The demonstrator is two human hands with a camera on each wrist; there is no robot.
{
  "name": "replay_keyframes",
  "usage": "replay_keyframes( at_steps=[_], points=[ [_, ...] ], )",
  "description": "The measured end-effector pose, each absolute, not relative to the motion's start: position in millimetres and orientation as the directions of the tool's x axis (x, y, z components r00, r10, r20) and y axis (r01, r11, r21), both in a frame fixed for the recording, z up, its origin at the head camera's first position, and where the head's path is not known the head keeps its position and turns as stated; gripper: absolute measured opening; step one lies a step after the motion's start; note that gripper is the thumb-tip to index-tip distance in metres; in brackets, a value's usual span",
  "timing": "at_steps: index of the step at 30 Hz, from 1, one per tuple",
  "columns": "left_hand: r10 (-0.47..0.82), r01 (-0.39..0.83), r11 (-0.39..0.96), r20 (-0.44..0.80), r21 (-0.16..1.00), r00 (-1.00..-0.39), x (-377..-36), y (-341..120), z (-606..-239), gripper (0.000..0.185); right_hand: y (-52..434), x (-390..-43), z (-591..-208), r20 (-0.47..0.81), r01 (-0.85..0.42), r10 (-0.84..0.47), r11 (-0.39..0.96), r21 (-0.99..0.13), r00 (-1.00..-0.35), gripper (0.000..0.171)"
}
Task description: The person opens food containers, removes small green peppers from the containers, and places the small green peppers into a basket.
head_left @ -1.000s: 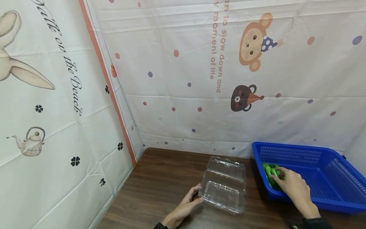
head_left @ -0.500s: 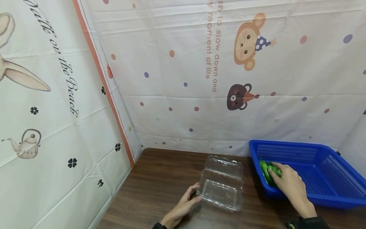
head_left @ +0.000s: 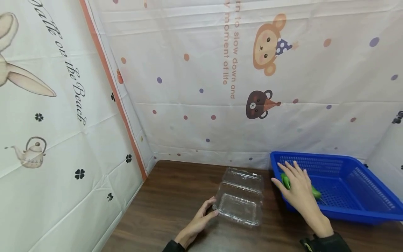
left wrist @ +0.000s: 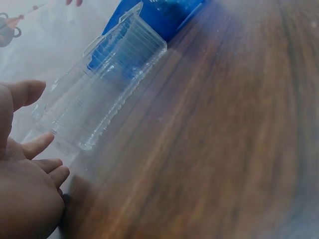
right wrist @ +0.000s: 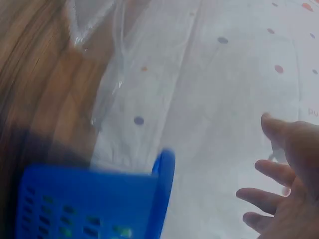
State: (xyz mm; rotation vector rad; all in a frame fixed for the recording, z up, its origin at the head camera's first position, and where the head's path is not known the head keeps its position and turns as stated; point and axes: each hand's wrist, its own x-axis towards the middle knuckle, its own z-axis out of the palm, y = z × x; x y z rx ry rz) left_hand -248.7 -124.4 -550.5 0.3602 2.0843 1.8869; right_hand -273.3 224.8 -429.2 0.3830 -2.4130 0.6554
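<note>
Over the left end of a blue plastic basket (head_left: 333,182), my right hand (head_left: 297,189) is spread with its fingers extended and holds nothing. Beneath it lie green peppers (head_left: 285,181), mostly hidden by the hand; the right wrist view shows only green glimpses through the basket's holes. A clear plastic clamshell box (head_left: 239,207) lies unfolded on the table, lid side toward the wall. At its left edge is my left hand (head_left: 198,220), thumb and fingers apart and relaxed around the near corner. In the left wrist view its fingertips (left wrist: 47,139) come close to the box; contact is unclear.
The brown wooden table (head_left: 176,196) meets a printed white cloth wall (head_left: 189,133) at the back and another cloth (head_left: 72,147) on the left. The basket's raised side (right wrist: 89,194) stands between the peppers and the clear box.
My right hand has let go of the peppers, risen and spread its fingers. The peppers stay in the basket. My left hand keeps its place at the box. The head view has shifted slightly.
</note>
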Motion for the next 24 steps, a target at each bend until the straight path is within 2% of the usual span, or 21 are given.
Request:
replay_keyframes(
  at_steps=[10,16,24],
  points=[
    [0.345,0.044,0.157,-0.013,0.987,-0.938,-246.7,-119.0,-554.6,0.055,206.1,-271.4,-432.3,0.362,-0.370,-0.232,0.847,-0.381,-0.903,0.078],
    [0.326,0.048,0.135,0.001,0.990,-0.945,-246.4,-118.2,-553.8,0.057,205.3,-268.9,-437.3,0.288,-0.374,-0.271,0.832,-0.410,-0.918,0.084],
    [0.328,0.035,0.129,-0.009,0.991,-0.945,-246.0,-119.9,-554.9,0.048,201.4,-270.9,-440.8,0.272,-0.377,-0.285,0.837,-0.397,-0.919,0.078]
  ],
)
